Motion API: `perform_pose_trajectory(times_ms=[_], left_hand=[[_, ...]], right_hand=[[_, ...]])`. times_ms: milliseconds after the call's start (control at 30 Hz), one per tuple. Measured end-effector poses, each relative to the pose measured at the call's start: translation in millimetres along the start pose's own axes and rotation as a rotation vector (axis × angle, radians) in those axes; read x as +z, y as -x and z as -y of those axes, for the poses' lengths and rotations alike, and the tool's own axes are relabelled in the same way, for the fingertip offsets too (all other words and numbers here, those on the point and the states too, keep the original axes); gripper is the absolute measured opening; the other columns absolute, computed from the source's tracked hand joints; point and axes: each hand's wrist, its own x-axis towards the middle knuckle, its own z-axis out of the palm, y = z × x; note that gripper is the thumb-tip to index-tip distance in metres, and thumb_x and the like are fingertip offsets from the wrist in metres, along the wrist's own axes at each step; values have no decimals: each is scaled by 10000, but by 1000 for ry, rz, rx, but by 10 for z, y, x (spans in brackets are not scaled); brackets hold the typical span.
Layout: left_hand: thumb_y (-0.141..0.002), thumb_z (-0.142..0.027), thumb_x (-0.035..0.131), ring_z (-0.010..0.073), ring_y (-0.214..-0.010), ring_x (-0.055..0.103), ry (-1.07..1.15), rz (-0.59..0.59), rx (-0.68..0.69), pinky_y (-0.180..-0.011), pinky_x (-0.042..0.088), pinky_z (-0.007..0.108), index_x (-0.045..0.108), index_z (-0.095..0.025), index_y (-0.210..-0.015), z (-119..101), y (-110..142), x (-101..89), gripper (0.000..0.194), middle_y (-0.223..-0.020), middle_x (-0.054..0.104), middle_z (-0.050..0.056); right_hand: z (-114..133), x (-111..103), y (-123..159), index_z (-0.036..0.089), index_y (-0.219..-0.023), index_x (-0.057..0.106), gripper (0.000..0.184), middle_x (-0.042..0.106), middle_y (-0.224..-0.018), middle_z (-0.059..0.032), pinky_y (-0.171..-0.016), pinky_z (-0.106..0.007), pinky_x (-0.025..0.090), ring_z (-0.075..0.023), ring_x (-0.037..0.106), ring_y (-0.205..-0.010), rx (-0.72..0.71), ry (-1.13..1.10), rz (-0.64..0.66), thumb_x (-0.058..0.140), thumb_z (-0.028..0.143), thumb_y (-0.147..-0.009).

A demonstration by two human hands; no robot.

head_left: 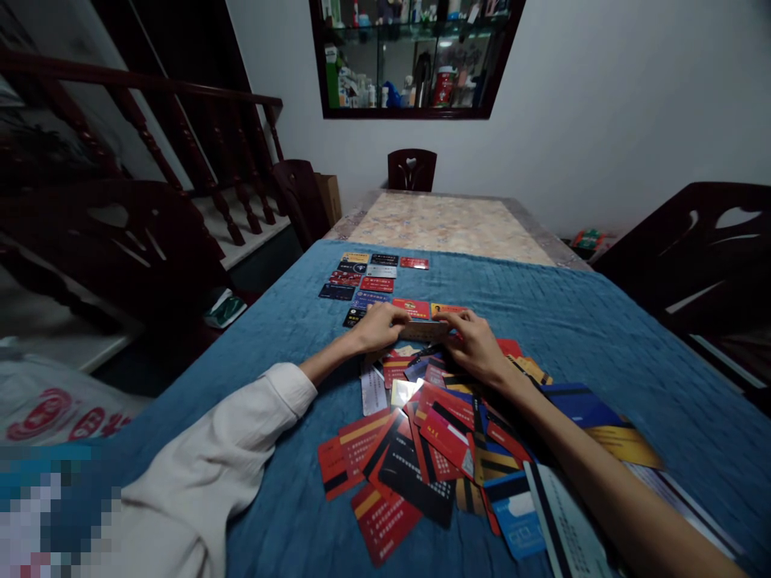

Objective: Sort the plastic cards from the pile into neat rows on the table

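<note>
Between my two hands a thin card (423,330) is held tilted, so that I see it mostly edge-on. My left hand (378,327) pinches its left end, and my right hand (475,343) grips the right end. Just beyond it lie a red card (413,309) and a yellow card (449,308). Below my hands spreads a loose, overlapping pile of cards, with a black card (415,474) and a red card (444,429) near the top. Part of the pile is hidden under my right forearm.
Farther off, rows of cards lie face up, among them a red card (414,263) and a dark card (336,291). A blue cloth (277,401) covers the near part of the table. Wooden chairs (412,168) stand around it.
</note>
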Motion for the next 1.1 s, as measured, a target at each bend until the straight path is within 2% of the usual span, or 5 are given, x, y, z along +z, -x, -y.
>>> perform_pose_trajectory(times_ms=[333,567,733,867,1100], left_hand=[[-792,-92,500,201,-922,683,-58,-8,57,-827,446,280,773,-177,-992,6,19,59,348,-958,777,60],[-762,-72,486,194,-825,663,-50,19,91,-778,420,278,775,-158,-872,-46,66,77,322,-842,765,65],[-737,-58,502,211,-857,653,-77,24,105,-789,402,285,767,-159,-829,-85,90,102,298,-812,750,77],[-756,-59,491,212,-862,659,-82,29,91,-785,403,286,761,-163,-839,-79,84,98,301,-828,750,73],[-840,-112,484,219,-881,670,-44,-50,39,-787,435,296,746,-165,-920,-89,78,91,278,-912,756,77]], right_hand=[[-49,57,45,195,-1093,667,322,684,-951,-109,-792,-367,466,-256,586,-911,-38,-27,-68,524,143,-809],[-48,55,67,215,-951,684,213,680,-885,-94,-769,-372,453,-256,574,-888,-55,-67,-75,538,164,-805],[-40,53,78,216,-923,690,204,675,-856,-86,-744,-359,442,-252,570,-869,-54,-69,-64,539,159,-798],[-37,66,77,207,-994,680,248,676,-887,-91,-773,-368,457,-252,582,-885,-66,-56,-102,531,142,-808],[4,39,73,193,-1250,598,380,694,-1029,-129,-800,-384,454,-266,581,-938,-128,83,-152,500,152,-885]])
